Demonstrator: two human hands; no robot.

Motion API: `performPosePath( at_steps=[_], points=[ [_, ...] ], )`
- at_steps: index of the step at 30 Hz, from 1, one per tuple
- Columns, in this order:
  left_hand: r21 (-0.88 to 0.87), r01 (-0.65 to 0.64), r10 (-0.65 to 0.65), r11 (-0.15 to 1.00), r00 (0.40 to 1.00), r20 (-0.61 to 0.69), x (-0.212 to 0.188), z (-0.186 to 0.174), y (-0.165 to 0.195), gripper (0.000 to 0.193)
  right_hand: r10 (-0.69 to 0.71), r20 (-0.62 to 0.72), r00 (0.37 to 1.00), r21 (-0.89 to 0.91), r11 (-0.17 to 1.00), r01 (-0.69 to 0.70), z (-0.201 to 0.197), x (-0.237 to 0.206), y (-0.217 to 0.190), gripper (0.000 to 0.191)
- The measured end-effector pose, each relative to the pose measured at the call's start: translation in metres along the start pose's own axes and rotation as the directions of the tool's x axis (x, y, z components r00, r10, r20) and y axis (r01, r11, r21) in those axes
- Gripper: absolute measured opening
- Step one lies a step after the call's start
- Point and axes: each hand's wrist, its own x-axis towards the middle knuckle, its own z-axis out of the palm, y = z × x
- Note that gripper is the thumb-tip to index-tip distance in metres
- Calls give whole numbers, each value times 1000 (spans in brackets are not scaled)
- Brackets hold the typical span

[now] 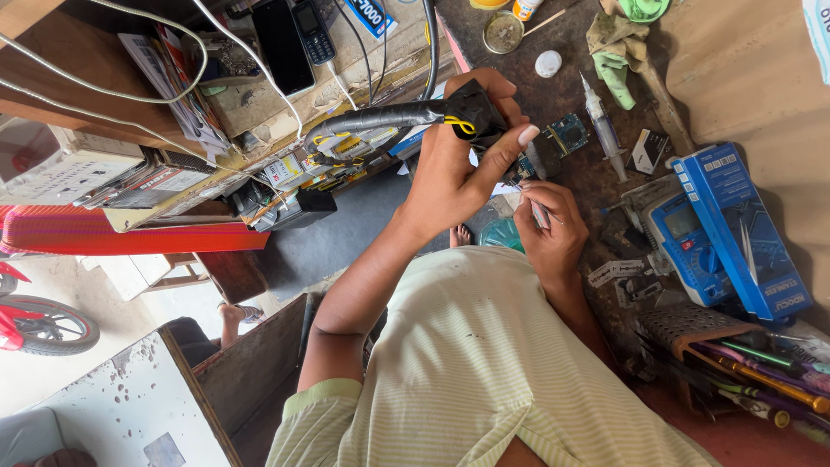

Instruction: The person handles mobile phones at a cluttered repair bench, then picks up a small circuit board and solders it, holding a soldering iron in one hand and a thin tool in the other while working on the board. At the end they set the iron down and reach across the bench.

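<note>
Soft daylight came in from the street side, glaring at the lower left; shadows stayed faint, edges bowed, everything reasonably sharp.

red motorbike (35, 322) cut off at left edge, tool tip hidden behind right hand (553, 235)

The taped cable bundle (380, 118) is black, with yellow wires (461, 126) looping at its end. The small circuit board (568, 132) is blue-green with dark components. The multimeter (689, 244) has a blue body, a grey display and a red dial mark. The long box (742, 229) beside it is blue with white lettering. The shirt (484, 372) is pale yellow-green with fine white stripes. The cloth (616, 52) is green and tan. The workbench (588, 173) surface is dark brown. The phone (283, 45) is black. The folded fabric (130, 233) is red with thin orange stripes. The screwdriver handles (761, 372) are purple, green and yellow.
</note>
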Motion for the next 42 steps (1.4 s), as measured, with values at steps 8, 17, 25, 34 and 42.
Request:
performPosePath(
  at_steps=[8, 17, 25, 34, 42],
  points=[
    [4, -15, 15, 1000, 1000, -1, 2, 1, -1, 41, -5, 1, 1000, -11, 1000, 5, -1, 2, 0, 28],
    [-6, -21, 21, 1000, 1000, -1, -3, 1, -2, 42, 0, 2, 1000, 3, 1000, 0, -1, 0, -1, 29],
    [-2, -22, 22, 1000, 1000, -2, -2, 1, -2, 42, -5, 6, 1000, -1, 1000, 5, -1, -1, 0, 29],
    [21, -31, 31, 999, 1000, -1, -2, 0, -1, 41, -8, 10, 1000, 7, 1000, 8, 0, -1, 1, 28],
    [20, -44, 44, 999, 999, 2, -1, -1, -1, 41, -33, 5, 999, -14, 999, 33, 0, 2, 0, 29]
  ],
)
